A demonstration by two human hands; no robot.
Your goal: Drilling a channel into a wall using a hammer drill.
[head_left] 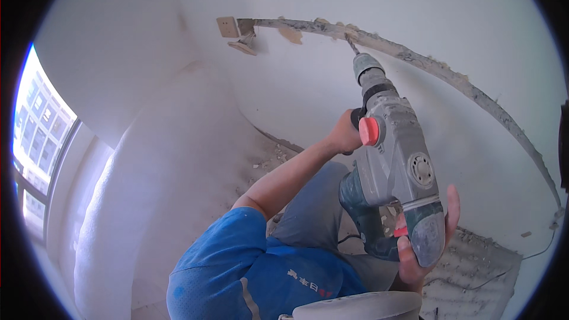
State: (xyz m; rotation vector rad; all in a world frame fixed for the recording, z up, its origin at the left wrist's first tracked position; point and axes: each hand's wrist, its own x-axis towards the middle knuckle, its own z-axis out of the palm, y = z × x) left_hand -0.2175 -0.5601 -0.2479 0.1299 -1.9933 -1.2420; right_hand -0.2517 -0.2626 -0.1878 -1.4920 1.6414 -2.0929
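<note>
A dusty grey and dark green rotary hammer point(388, 160) with a red knob on its side is held up against the white wall. My left hand point(345, 133) is closed around its black side handle, just behind the chuck. At the back end, my right hand point(415, 264) grips the hammer, its thumb by the red trigger and a finger up along the housing's far side. The drill bit point(352, 44) points at the lower edge of a long rough groove point(415, 59) cut in the wall; its tip appears to touch there.
A beige socket plate point(227, 26) sits at the groove's left end, with another beige plate point(242, 48) hanging loose below. Rubble point(269, 160) lies along the wall's foot. A dark cable point(474, 287) crosses a dusty sheet at lower right. A window point(41, 130) is far left.
</note>
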